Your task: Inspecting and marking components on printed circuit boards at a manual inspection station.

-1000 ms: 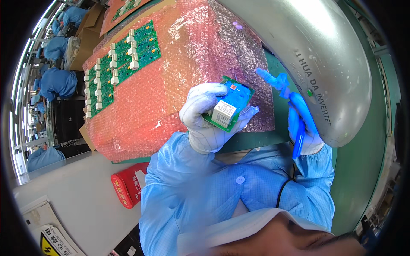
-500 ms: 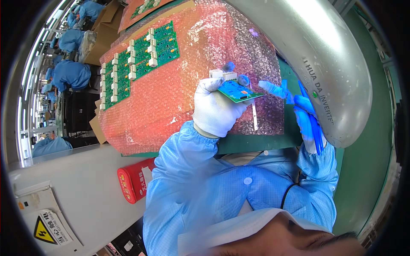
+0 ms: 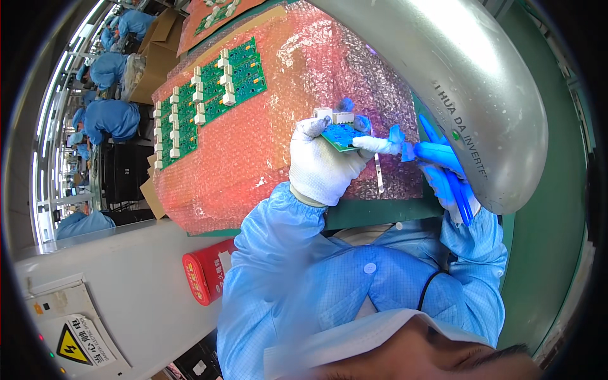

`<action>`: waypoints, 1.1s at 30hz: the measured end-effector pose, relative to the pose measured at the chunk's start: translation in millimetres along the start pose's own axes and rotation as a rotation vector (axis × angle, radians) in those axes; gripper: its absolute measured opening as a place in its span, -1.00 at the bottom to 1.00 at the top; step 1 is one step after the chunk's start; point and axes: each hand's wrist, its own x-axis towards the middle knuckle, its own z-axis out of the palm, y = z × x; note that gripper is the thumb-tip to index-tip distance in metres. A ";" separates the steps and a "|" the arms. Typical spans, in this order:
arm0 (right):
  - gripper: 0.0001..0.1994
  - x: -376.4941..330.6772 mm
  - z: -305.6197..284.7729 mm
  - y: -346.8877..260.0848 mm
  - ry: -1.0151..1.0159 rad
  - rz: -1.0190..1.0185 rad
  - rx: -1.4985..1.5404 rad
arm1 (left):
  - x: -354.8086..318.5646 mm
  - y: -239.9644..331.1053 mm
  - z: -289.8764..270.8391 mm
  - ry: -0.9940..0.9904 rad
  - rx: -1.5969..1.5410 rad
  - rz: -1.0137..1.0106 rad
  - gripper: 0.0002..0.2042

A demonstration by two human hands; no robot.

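Note:
My left hand (image 3: pixel 326 161), in a white glove with darkened fingertips, grips a small green circuit board (image 3: pixel 340 136) by its edges. White block connectors (image 3: pixel 343 118) stand along the board's far side. My right hand (image 3: pixel 437 171), gloved and lit blue by the lamp, is closed around a slender blue-looking tool (image 3: pixel 461 197) with two long parts, its kind unclear in this light. A pointing finger of that hand reaches left, its tip at the board's right edge. Blue finger wrapping (image 3: pixel 398 135) shows along it.
A silver lamp housing (image 3: pixel 487 107) hangs close over my right hand. Pink bubble wrap (image 3: pixel 240 145) covers the green bench, with several joined circuit boards (image 3: pixel 187 130) at its left. A red tin (image 3: pixel 206 272) stands near my left elbow. People in blue work far left.
My right hand has moved left, bringing its outstretched finger to the board. My left hand still holds the board in nearly the same place. The view has shifted slightly.

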 end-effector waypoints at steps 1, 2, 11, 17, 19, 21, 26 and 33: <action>-0.75 2.4 0.2 1.4 -0.015 -0.036 -0.008 | 0.3 -0.4 0.4 0.035 -0.015 -0.008 -0.91; -0.74 4.6 0.4 2.4 -0.031 -0.073 -0.016 | 0.2 -0.8 0.1 0.036 -0.014 -0.009 -0.91; -0.73 -18.4 -20.3 7.8 0.025 0.486 0.056 | -7.3 -2.4 3.9 0.055 0.092 -0.010 -0.80; -0.72 -1.0 -0.4 -12.4 0.045 0.309 0.135 | -4.8 -3.4 4.3 0.086 0.015 -0.055 -0.81; -0.71 4.6 8.4 -17.1 0.080 0.328 0.303 | -4.8 -4.2 5.6 0.146 0.075 -0.023 -0.81; -0.69 7.9 13.9 -19.5 0.116 0.346 0.472 | -5.3 -7.2 8.5 0.111 -0.028 -0.069 -0.80; -0.68 1.9 4.7 -4.3 0.047 0.295 0.557 | -7.4 -12.3 14.0 0.060 -0.153 -0.087 -0.78; -0.65 -11.1 2.8 1.3 0.077 0.294 0.292 | -6.5 -9.1 3.7 0.029 0.010 -0.074 -0.72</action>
